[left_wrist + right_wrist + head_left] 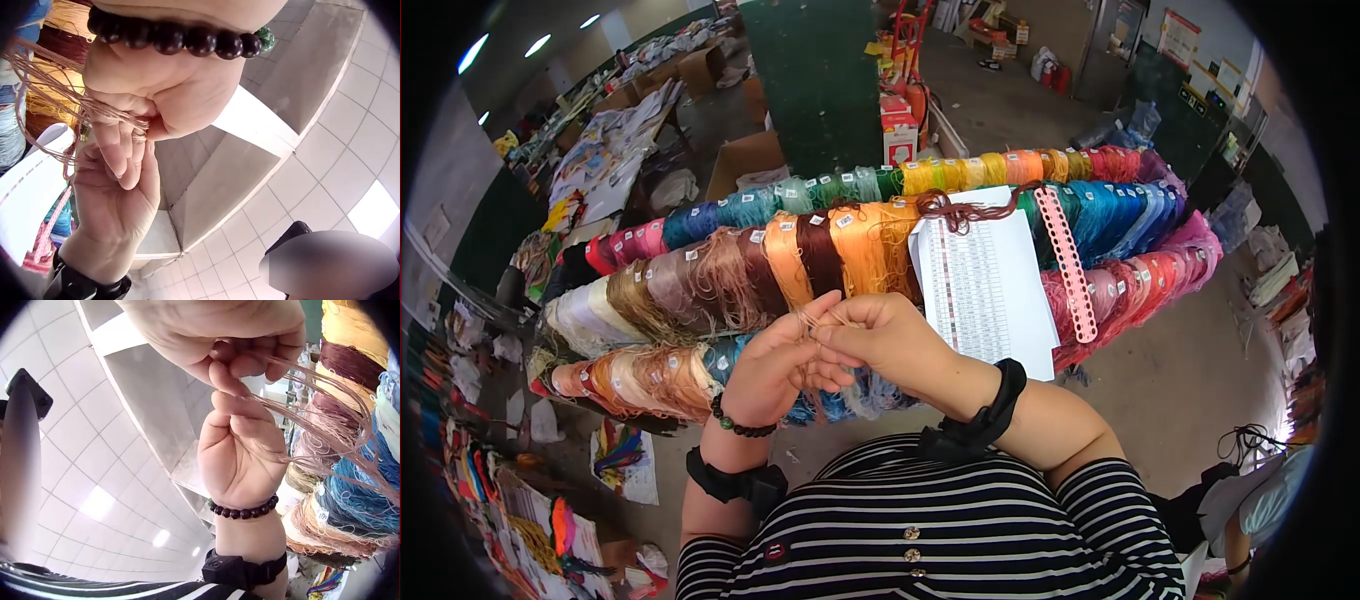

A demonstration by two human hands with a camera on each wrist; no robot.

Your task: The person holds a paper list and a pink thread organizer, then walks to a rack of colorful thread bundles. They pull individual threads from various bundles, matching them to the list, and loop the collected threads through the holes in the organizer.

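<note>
Both hands meet over the near side of a rack of thread hanks. My left hand (pixel 772 358), with a dark beaded bracelet (pixel 169 39), pinches a bundle of thin dusty-pink threads (pixel 65 94) between thumb and fingers. Close against it, my right hand (pixel 890 335) has its thumb and fingers curled together on the same threads. In the right wrist view, loose threads (pixel 325 428) loop out from between the hands and trail past the hanks. Behind the hands hang orange hanks (pixel 865 245) and a dark maroon hank (pixel 818 255).
White printed sheets (pixel 985 290) lie on the rack to the right, with dark reddish-brown threads (pixel 965 212) across their top. Beside them is a pink strip with holes (pixel 1065 262). A cardboard box (pixel 745 160) stands beyond the rack. Another person's arm (pixel 1238 540) shows at lower right.
</note>
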